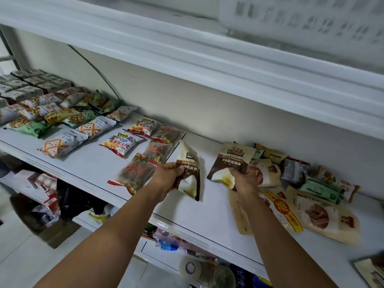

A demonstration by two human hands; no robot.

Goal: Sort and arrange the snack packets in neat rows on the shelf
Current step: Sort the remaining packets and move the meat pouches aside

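Note:
My left hand [168, 175] grips a brown-and-cream snack pouch [189, 163], tilted on edge above the white shelf [187, 221]. My right hand [245, 179] grips a second pouch of the same kind [232, 161], lying face up at the left edge of a loose heap of packets [301, 183]. Left of my hands, packets lie in rows: clear red-lettered bags [137, 173], yellow-red bags [120, 143], white-orange bags [64, 143] and green ones [29, 126].
An upper shelf [207, 59] overhangs closely, with a white perforated basket [311, 19] on it. A grey cable [93, 67] runs down the back wall. Below the shelf are boxes, bags and a tape roll [190, 269]. Large beige jerky pouches [324, 217] lie at the right.

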